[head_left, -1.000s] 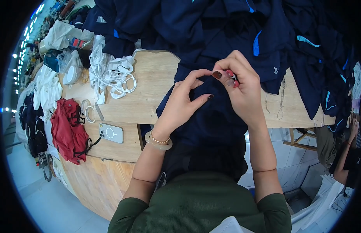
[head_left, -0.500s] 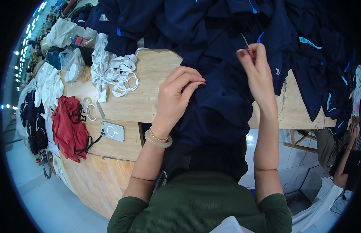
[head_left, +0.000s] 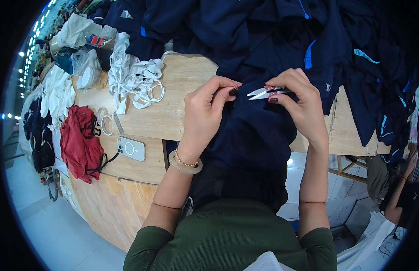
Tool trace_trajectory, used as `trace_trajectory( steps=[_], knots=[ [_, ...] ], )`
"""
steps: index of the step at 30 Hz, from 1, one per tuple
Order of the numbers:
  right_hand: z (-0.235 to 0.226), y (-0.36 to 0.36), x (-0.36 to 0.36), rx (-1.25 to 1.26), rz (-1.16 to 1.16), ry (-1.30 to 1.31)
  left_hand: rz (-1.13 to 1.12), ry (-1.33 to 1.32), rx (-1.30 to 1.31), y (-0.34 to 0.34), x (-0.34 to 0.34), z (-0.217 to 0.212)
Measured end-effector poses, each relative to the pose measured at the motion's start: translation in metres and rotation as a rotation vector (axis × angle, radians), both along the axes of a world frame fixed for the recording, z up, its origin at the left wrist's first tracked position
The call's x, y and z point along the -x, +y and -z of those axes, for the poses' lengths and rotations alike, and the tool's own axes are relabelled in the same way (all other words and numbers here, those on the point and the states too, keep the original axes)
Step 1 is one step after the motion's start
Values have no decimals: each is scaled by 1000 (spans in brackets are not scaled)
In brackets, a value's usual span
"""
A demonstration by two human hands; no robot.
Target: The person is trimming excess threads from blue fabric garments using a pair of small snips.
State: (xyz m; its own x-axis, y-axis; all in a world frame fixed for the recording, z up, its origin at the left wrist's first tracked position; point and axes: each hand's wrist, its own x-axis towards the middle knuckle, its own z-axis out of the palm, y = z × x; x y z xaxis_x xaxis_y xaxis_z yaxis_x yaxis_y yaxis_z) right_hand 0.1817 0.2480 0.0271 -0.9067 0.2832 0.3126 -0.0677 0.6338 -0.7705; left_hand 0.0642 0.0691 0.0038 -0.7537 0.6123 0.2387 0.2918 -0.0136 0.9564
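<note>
Dark navy garment cloth (head_left: 259, 131) lies over my lap and runs up onto the table. At its left edge, my left hand (head_left: 205, 108) pinches a fine dark thread between thumb and index finger. My right hand (head_left: 299, 99) is closed around small thread snips (head_left: 263, 93) with red on the handles. Their silver blades are parted and point left, toward my left fingertips, just above the cloth. A small gap separates the blade tips from my left hand.
A large heap of navy garments (head_left: 191, 27) covers the table's far side. On the left are white straps (head_left: 144, 81), a phone (head_left: 131, 148), a tape roll (head_left: 106, 125) and a red bag (head_left: 81, 140). Another person's arm (head_left: 399, 194) shows at the far right.
My right hand has come down and left with the snips, whose blades now lie close to my left fingertips instead of pointing up and away. My left hand keeps its pinch, nearly in place.
</note>
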Motion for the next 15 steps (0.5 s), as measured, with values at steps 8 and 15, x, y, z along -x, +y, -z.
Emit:
trace_trajectory(
  steps=[8, 15],
  knots=[
    [5, -6, 13, -62, 38, 65, 14, -39, 25, -1, 1, -1],
    [6, -7, 16, -168, -7, 109, 5, -40, 16, 1, 1, -2]
  ],
)
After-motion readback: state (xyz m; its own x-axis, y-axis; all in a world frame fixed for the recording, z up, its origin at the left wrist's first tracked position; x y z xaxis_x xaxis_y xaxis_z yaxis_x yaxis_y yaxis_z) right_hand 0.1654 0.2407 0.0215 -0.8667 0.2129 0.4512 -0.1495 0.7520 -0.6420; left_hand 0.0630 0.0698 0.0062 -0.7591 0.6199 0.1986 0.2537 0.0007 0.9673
